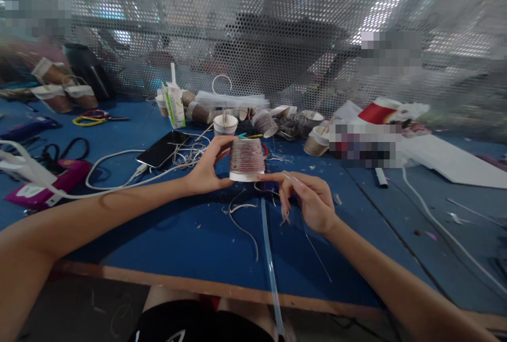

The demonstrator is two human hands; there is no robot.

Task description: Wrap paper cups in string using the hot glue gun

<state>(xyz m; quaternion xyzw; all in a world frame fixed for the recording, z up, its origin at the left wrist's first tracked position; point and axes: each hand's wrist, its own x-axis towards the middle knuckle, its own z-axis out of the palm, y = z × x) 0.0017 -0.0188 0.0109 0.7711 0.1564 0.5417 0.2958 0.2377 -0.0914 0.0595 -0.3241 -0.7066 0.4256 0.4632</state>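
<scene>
Near the middle of the view, a small cup [247,157] wrapped in reddish-grey cord is held upside down, its white rim facing down. My left hand [210,167] grips it from the left, thumb low at the rim and fingers behind the top. With its index fingertip, my right hand [307,198] touches the rim's right side; its other fingers are bent, and whether they hold the thin cord beneath is unclear. A translucent glue stick [269,263] runs down from below the cup to the table edge. A loose cord piece [245,230] lies left of it.
On the blue table [158,236] lie a phone [163,149] with a white cable, scissors [95,117] and a magenta case [51,183]. Several wrapped cups and a white cup [225,124] stand along the perforated metal screen [253,41]. White sheets [451,160] lie at right.
</scene>
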